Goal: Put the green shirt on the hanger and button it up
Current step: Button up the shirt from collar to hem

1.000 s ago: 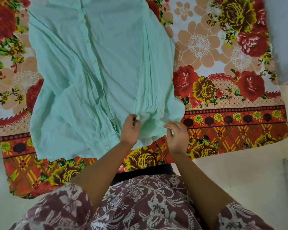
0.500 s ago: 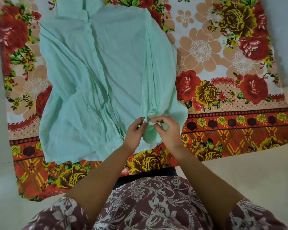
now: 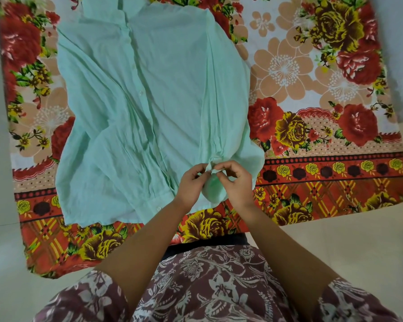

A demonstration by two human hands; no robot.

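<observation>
- Change: a sec ago only the left hand (image 3: 191,182) pinched the cloth, w/ the right hand (image 3: 236,182) apart at the hem edge. The right has since come across, and both now meet on one small gathered tuck of fabric (image 3: 213,167).
- Grip: both hands are closed in fingertip pinches on that tuck of the pale mint-green crinkled cotton shirt (image 3: 149,101); the fingertips of the two hands nearly touch.
- Shirt pos: spread front-up on the red, yellow & peach floral bedsheet (image 3: 312,112), collar at the far end, hem nearest the person. The tuck sits near the hem, right of the button strip.
- Meaning (my read): fine two-handed work on a fastening or a cuff at lower right, so prob. the buttoning stage. Which part exactly is too small & covered to tell.
- The small white buttons (image 3: 140,94) run up the front strip; most look done up, can't confirm each.
- Hanger: not seen. If it's inside the shirt, it's under cloth or past the top edge of view.
- Around: pale tiled floor (image 3: 335,252) round the sheet; the person's maroon white-patterned garment (image 3: 207,287) at the bottom of view.
- In the way: creases fanning out from the tuck, loose folds left of the button strip, & the hands themselves hide the work spot.
</observation>
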